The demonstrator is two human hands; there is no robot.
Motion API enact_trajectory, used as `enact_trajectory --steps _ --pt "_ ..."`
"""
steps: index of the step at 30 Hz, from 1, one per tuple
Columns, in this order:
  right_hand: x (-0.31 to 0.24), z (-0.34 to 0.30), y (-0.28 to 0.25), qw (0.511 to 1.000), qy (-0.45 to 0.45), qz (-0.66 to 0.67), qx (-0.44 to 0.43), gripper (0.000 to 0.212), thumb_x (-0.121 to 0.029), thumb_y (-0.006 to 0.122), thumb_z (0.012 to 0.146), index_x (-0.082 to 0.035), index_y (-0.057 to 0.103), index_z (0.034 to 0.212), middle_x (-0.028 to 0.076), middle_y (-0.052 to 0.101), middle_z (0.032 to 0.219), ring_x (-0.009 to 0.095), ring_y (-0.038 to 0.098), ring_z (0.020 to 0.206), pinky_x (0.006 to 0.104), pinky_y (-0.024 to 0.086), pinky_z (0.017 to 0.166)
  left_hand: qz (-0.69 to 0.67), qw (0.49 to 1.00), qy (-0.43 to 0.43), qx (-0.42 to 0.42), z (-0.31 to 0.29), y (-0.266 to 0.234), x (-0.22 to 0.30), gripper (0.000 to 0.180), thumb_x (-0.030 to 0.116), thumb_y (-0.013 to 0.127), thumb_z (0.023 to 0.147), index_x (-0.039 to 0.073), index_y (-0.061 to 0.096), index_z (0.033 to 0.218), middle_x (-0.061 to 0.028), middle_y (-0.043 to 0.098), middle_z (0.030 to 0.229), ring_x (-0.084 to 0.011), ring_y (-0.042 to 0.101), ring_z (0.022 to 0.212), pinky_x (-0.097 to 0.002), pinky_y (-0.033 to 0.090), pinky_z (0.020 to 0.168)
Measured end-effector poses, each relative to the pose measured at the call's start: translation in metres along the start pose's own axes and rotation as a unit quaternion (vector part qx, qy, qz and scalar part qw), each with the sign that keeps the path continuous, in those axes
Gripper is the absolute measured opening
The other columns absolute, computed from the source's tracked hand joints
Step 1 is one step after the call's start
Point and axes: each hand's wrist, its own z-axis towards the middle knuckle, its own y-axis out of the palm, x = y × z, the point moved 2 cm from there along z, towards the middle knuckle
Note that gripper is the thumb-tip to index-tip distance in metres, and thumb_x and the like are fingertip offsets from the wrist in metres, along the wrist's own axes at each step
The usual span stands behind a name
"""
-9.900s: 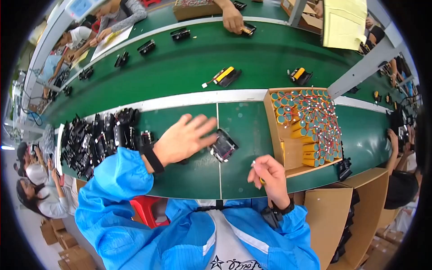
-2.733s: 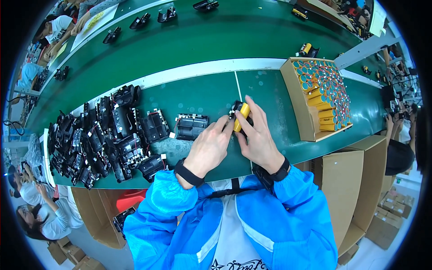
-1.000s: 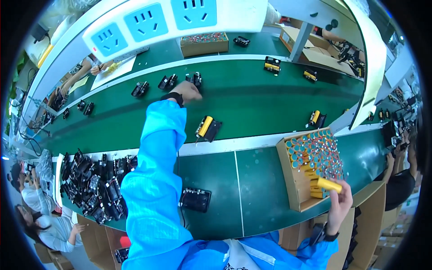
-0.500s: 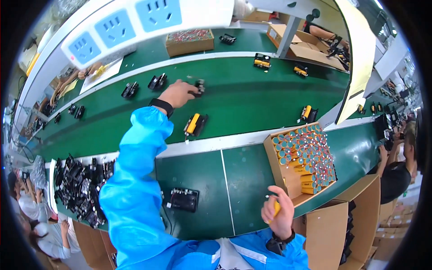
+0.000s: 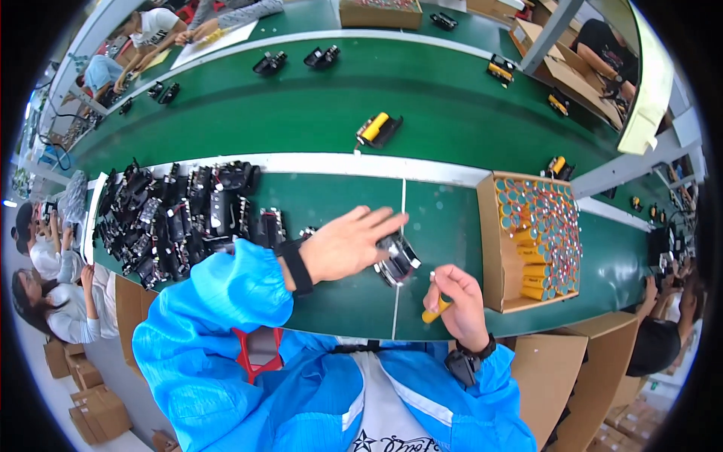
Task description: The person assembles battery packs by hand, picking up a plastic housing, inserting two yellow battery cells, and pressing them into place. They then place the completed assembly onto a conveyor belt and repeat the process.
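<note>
One yellow battery cell [image 5: 435, 310] and one white plug [image 5: 433, 276]: gripping both in the right hand [image 5: 462, 307]. Spreading the fingers of the left hand [image 5: 343, 245] loosely beside a black plastic casing [image 5: 397, 261] on the green bench [image 5: 444, 218], holding nothing (maybe touching its edge; cannot tell). For doing this well, probably best steadying the casing first, going gently, and not squashing the plug.

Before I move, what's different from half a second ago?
The left hand drew back from the far green surface to a black casing on the bench; grip unclear. The right hand still holds a yellow cell; the cell box stayed put.
</note>
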Motion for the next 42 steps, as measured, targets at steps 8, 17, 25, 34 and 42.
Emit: enact_trajectory --steps 8,17,25,34,42 --pt "0.003 0.001 -0.01 0.995 -0.025 -0.092 0.021 0.013 -0.012 0.055 0.1 0.0 0.059 0.098 0.009 0.065 0.072 0.015 0.062 0.065 0.0267 0.05 0.063 -0.036 0.877 -0.479 -0.027 0.023 0.039 0.06 0.053 0.027 0.066 0.088 -0.011 0.048 0.12 -0.0188 0.06 0.092 -0.0292 0.065 0.082 -0.0358 0.055 0.061" --pt "0.006 0.013 0.003 0.978 -0.097 -0.177 0.049 0.009 -0.005 0.059 0.097 0.002 0.063 0.098 0.011 0.07 0.083 0.016 0.066 0.074 0.0291 0.054 0.072 -0.144 0.888 -0.422 0.11 0.015 0.078 0.054 0.066 0.019 0.07 0.083 -0.011 0.041 0.135 -0.0222 0.054 0.101 -0.0354 0.057 0.093 -0.0436 0.05 0.078" --pt "0.011 0.046 0.012 0.753 -0.309 -0.572 0.1 0.009 -0.007 0.073 0.084 -0.003 0.071 0.092 0.01 0.068 0.104 0.026 0.061 0.104 0.0359 0.049 0.09 -0.165 0.886 -0.414 0.13 0.006 0.09 0.057 0.066 0.016 0.069 0.083 -0.005 0.041 0.139 -0.019 0.052 0.108 -0.0353 0.05 0.099 -0.0456 0.04 0.083" --pt "0.018 0.053 0.014 0.822 -0.193 -0.524 0.112 0.012 -0.008 0.074 0.082 -0.005 0.073 0.094 0.012 0.06 0.122 0.026 0.056 0.114 0.0365 0.045 0.095 -0.214 0.882 -0.407 0.102 0.001 0.084 0.05 0.061 0.016 0.069 0.083 -0.003 0.044 0.136 -0.0165 0.052 0.108 -0.0317 0.049 0.099 -0.0444 0.035 0.078" --pt "0.025 0.054 0.017 0.821 -0.18 -0.524 0.14 0.013 -0.006 0.074 0.082 -0.004 0.073 0.094 0.011 0.06 0.12 0.024 0.056 0.113 0.035 0.045 0.095 -0.211 0.887 -0.387 0.14 0.0 0.089 0.049 0.045 0.011 0.066 0.082 -0.004 0.05 0.122 -0.0151 0.052 0.105 -0.0297 0.05 0.098 -0.0437 0.035 0.078"
